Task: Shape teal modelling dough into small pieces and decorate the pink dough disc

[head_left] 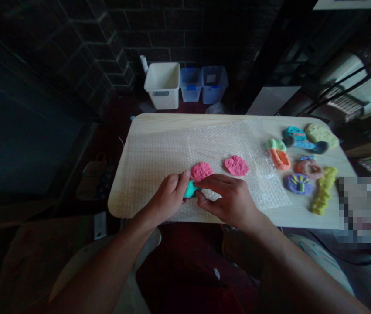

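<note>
A: Starting nearest, how do the arms lie?
B: Both bare forearms reach up from the bottom corners and slant inward; the left hand [169, 195] comes in from the left with its thumb uppermost; the right hand [233, 198] comes in from the right, back of the hand upward, wrist slightly bent, fingers curved toward the left.

A: And the grips?
B: The left pinches a small, rounded teal lump of soft clay [190, 189] between thumb and fingers; the right closes index finger and thumb on its right edge; the lump is above the clear bubble wrap sheet [159, 152], near the front edge of the pale wooden table [117, 192].

A: What lies past the hands?
B: A rough, flat pink clay piece [201, 171] just beyond the lump; a second, bumpy pink clay piece [236, 165] to its right, apart from it; both rest on the wrap.

A: Farther right?
B: A knobbly yellow-green clay strip [324, 192]; a purple clay disc with yellow strips [299, 184]; beyond them, a blue clay bar with grey ends [307, 145].

A: Past the table?
B: A white plastic bin [165, 96]; two translucent blue plastic boxes [191, 87] beside it; a dark brick wall [168, 39] behind.
</note>
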The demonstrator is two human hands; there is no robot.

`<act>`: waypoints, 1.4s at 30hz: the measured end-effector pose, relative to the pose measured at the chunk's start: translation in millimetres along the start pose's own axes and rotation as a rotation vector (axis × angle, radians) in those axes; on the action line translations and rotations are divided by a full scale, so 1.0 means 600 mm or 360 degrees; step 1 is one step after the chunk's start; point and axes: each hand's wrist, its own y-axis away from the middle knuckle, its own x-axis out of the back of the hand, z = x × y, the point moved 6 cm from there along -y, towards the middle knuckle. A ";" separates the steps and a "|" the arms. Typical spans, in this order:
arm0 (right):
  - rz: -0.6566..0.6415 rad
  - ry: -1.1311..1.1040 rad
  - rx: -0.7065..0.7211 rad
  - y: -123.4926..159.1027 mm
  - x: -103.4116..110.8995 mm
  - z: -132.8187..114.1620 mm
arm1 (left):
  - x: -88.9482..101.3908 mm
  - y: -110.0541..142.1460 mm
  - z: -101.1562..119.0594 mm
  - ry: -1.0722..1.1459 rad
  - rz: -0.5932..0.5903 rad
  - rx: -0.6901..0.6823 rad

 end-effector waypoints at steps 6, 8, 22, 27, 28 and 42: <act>0.0025 -0.0127 -0.0188 -0.003 -0.005 0.013 | -0.001 0.000 0.007 -0.0020 -0.0100 -0.0013; 0.0027 -0.0260 -0.0388 0.001 -0.007 0.026 | -0.001 -0.001 0.007 0.0022 -0.0114 -0.0030; -0.0152 -0.0330 -0.0426 -0.002 -0.002 0.018 | 0.016 -0.009 0.015 -0.0404 0.0012 -0.0168; 0.0147 -0.0809 -0.0892 0.009 0.016 0.066 | 0.102 -0.020 0.013 -0.0822 0.0586 -0.0133; 0.0236 -0.0941 -0.0970 0.009 0.022 0.078 | 0.122 -0.019 0.009 -0.0825 0.0740 -0.0109; 0.0421 -0.1730 -0.1384 0.013 0.016 0.130 | 0.114 -0.036 -0.016 -0.0960 0.0619 -0.0178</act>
